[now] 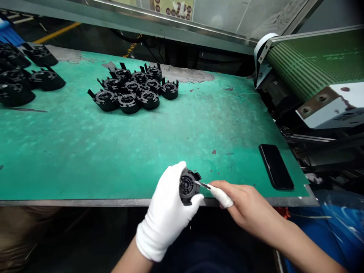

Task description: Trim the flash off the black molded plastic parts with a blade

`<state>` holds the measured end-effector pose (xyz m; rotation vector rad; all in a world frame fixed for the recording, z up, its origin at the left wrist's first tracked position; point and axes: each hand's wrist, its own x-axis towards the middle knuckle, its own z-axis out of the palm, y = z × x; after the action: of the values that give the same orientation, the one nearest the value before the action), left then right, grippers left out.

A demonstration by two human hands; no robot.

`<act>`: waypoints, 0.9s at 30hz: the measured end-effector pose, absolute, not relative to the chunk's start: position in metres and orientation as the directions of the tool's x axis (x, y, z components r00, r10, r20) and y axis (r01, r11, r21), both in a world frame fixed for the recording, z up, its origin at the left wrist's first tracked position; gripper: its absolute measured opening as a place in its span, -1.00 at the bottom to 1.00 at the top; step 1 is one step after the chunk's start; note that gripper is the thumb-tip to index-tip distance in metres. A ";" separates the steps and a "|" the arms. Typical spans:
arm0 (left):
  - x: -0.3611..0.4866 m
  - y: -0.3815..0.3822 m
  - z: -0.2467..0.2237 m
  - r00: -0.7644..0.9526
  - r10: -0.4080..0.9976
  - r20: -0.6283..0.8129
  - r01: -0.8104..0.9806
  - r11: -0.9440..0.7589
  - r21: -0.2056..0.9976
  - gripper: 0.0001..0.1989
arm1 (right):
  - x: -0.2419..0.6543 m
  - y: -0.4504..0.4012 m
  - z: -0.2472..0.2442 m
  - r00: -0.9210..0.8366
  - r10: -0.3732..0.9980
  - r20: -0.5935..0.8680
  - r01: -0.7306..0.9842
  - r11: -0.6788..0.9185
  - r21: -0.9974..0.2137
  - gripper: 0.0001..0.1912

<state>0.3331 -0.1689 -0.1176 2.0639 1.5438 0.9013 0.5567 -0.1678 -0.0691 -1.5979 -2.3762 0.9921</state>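
Note:
A white glove covers my left hand (170,210), whose fingers and thumb wrap round a round black plastic part (187,185) at the table's front edge. The open face of the part, with its rings and small posts, points up toward the camera. My right hand (237,199), bare except for a white wrap on the thumb, pinches a thin blade-like tool (202,184). The tool's tip reaches the right side of the black part's face. Several similar black parts (128,101) stand grouped on the green table (199,125), farther back.
More black parts (47,79) sit at the table's far left. A black phone (276,167) lies near the right front corner. Beyond the right edge is a green conveyor belt (321,60); a metal rail (170,30) runs behind the table. Blue plastic (338,227) shows at lower right.

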 end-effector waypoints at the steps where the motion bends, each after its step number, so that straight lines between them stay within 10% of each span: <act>1: 0.328 -0.166 -0.116 0.221 0.950 0.220 0.686 -0.312 0.657 -0.20 | 0.560 -0.168 -0.067 -0.460 0.847 -0.267 0.768 0.228 -0.598 -0.49; 27: 0.307 -0.129 -0.091 0.526 0.850 -0.006 0.588 -0.359 0.725 -0.28 | 0.557 -0.134 -0.049 -0.680 0.629 -0.377 0.687 0.365 -0.628 -0.55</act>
<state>0.3072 -0.1289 -0.0905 2.0819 1.1636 0.4915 0.5570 -0.1335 -0.0486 -1.2816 -2.6549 1.2807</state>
